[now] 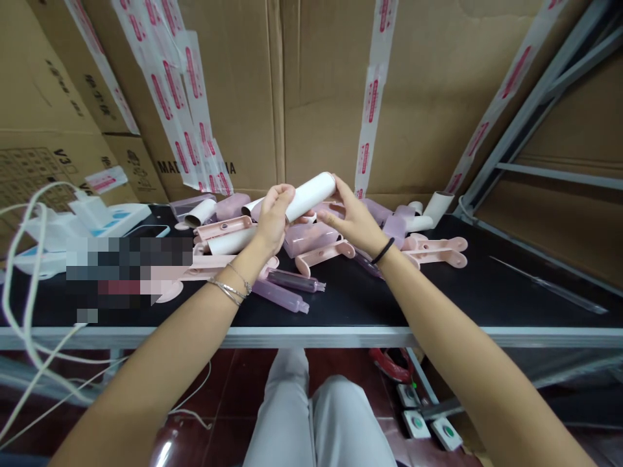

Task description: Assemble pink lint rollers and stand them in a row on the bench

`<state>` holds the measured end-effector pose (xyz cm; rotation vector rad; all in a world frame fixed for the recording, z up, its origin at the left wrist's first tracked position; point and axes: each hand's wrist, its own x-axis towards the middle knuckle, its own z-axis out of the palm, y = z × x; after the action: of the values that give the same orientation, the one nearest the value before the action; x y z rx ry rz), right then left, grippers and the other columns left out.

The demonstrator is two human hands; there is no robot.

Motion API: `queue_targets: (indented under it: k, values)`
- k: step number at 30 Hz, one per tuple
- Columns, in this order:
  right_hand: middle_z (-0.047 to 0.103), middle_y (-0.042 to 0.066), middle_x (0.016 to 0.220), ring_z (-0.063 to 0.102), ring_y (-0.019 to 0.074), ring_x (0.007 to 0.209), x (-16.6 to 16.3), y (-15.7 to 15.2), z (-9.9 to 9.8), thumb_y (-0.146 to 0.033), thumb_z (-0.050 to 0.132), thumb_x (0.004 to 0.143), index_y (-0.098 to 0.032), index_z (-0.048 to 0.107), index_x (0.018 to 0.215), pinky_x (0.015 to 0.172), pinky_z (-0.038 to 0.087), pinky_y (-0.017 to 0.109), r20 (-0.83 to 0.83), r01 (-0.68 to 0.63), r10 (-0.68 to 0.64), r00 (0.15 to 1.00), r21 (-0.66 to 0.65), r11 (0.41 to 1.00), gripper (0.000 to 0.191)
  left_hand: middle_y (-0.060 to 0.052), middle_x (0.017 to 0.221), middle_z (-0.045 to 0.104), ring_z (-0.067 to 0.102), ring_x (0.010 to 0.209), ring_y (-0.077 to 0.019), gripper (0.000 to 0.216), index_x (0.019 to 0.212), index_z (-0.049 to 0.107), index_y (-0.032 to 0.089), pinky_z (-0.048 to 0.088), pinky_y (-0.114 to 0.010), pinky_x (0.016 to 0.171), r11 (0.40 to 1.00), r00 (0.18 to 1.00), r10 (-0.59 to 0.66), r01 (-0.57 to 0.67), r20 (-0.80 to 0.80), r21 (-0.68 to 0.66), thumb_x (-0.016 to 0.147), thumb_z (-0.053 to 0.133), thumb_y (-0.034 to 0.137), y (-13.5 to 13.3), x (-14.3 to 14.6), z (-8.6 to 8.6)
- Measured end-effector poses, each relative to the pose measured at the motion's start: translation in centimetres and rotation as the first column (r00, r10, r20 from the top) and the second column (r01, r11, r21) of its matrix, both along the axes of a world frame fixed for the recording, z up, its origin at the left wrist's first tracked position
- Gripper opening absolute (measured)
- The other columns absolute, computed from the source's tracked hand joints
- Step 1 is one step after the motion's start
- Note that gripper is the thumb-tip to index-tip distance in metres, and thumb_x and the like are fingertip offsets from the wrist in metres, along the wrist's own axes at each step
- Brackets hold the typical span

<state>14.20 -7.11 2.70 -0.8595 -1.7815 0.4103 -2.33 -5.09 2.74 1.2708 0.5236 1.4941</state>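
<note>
A white cardboard tube [311,196] is tilted above the pile, its right end higher. My left hand [275,217] is closed around its lower left part, thumb on top. At the upper right end, the fingers of my right hand [354,217] curve against the tube, with the thumb stretched out below it; some fingertips are hidden behind. Beneath both hands lie translucent purple plastic sleeves [309,239] and a pink plastic bracket [326,256]. Two slim purple plastic pieces [280,296] lie nearer the table's front edge.
More pink brackets [435,250] and white tubes [438,209] lie to the right, near a thin clear rod [549,285]. At left are a power strip [121,220] with white cables and a blurred patch. Cardboard [321,97] walls the back; a metal frame [516,117] stands right.
</note>
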Motion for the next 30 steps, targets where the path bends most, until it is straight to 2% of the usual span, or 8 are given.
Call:
queue_targets:
  k: [2, 5, 8, 12, 19, 23, 27, 30]
  values:
    - [0.031, 0.012, 0.149, 0.042, 0.0285, 0.129, -0.5, -0.2, -0.3, -0.059, 0.067, 0.071, -0.024, 0.032, 0.142, 0.103, 0.04, 0.044, 0.019, -0.01, 0.011, 1.0, -0.02, 1.0, 0.087, 0.001, 0.082, 0.058, 0.065, 0.072, -0.0131, 0.025, 0.088, 0.048, 0.022, 0.052, -0.019, 0.054, 1.0, 1.0, 0.017, -0.017, 0.007, 0.003, 0.079, 0.063, 0.039, -0.1, 0.2, -0.1]
    - [0.034, 0.011, 0.147, 0.042, 0.0283, 0.127, -0.8, -0.5, -0.4, -0.059, 0.067, 0.07, -0.028, 0.03, 0.141, 0.1, 0.043, 0.044, -0.026, -0.022, 0.02, 0.999, -0.047, 0.999, 0.086, 0.0, 0.086, 0.057, 0.064, 0.079, -0.0137, 0.024, 0.09, 0.048, 0.023, 0.054, -0.02, 0.061, 1.0, 1.0, -0.013, 0.013, 0.001, 0.015, 0.08, 0.063, 0.04, -0.4, 0.5, -0.1]
    - [0.041, 0.01, 0.139, 0.048, 0.0267, 0.121, -0.7, -0.3, -0.3, -0.062, 0.066, 0.069, -0.029, 0.033, 0.135, 0.093, 0.049, 0.04, -0.165, -0.021, 0.009, 0.986, -0.07, 0.997, 0.081, -0.002, 0.095, 0.057, 0.063, 0.085, -0.0145, 0.028, 0.096, 0.05, 0.022, 0.056, -0.026, 0.071, 0.988, 0.989, -0.145, 0.146, -0.03, 0.044, 0.079, 0.065, 0.039, -1.2, 0.5, 0.0]
    - [0.049, 0.006, 0.124, 0.056, 0.0213, 0.105, -0.2, 0.5, -0.4, -0.061, 0.062, 0.073, -0.031, 0.039, 0.124, 0.078, 0.054, 0.034, -0.32, -0.022, -0.025, 0.947, -0.141, 0.99, 0.064, -0.007, 0.113, 0.055, 0.061, 0.099, -0.0209, 0.054, 0.113, 0.052, 0.022, 0.053, -0.035, 0.086, 0.94, 0.922, -0.278, 0.319, -0.27, 0.12, 0.066, 0.079, 0.03, -2.1, 0.3, -0.2]
    - [0.053, 0.001, 0.098, 0.057, 0.0163, 0.083, -0.6, 1.1, -0.8, -0.047, 0.06, 0.075, -0.027, 0.043, 0.103, 0.065, 0.052, 0.03, -0.429, -0.178, 0.041, 0.902, -0.284, 0.942, 0.039, -0.011, 0.146, 0.029, 0.04, 0.127, -0.0359, 0.106, 0.138, 0.033, 0.032, 0.037, -0.058, 0.103, 0.908, 0.785, -0.004, 0.262, -0.619, 0.326, 0.047, 0.088, 0.034, -0.7, -0.3, -1.1]
    - [0.052, 0.001, 0.099, 0.056, 0.0159, 0.083, -0.7, 0.8, -0.8, -0.046, 0.062, 0.074, -0.026, 0.04, 0.1, 0.064, 0.05, 0.028, -0.371, -0.145, 0.033, 0.928, -0.277, 0.95, 0.039, -0.011, 0.151, 0.02, 0.023, 0.138, -0.04, 0.116, 0.143, 0.023, 0.035, 0.024, -0.063, 0.109, 0.833, 0.759, 0.061, 0.319, -0.648, 0.452, 0.046, 0.088, 0.04, 0.1, -0.5, -1.7]
    - [0.054, 0.002, 0.096, 0.057, 0.0147, 0.075, -0.1, 0.7, -0.4, -0.054, 0.048, 0.083, -0.026, 0.039, 0.096, 0.058, 0.047, 0.027, -0.302, -0.13, 0.024, 0.953, -0.335, 0.933, 0.033, -0.014, 0.149, 0.023, 0.025, 0.137, -0.04, 0.118, 0.144, 0.021, 0.033, 0.025, -0.062, 0.109, 0.809, 0.792, 0.068, 0.312, -0.607, 0.498, 0.046, 0.087, 0.045, 0.7, -0.4, -2.0]
    - [0.056, 0.004, 0.099, 0.056, 0.0142, 0.074, 0.5, 0.7, -0.1, -0.047, 0.044, 0.087, -0.023, 0.042, 0.095, 0.06, 0.046, 0.028, -0.153, 0.038, -0.084, 0.985, -0.281, 0.959, 0.025, -0.014, 0.15, 0.021, 0.026, 0.137, -0.0391, 0.119, 0.143, 0.02, 0.033, 0.027, -0.059, 0.109, 0.808, 0.827, 0.099, 0.258, -0.553, 0.53, 0.046, 0.087, 0.048, 1.3, -0.5, -2.0]
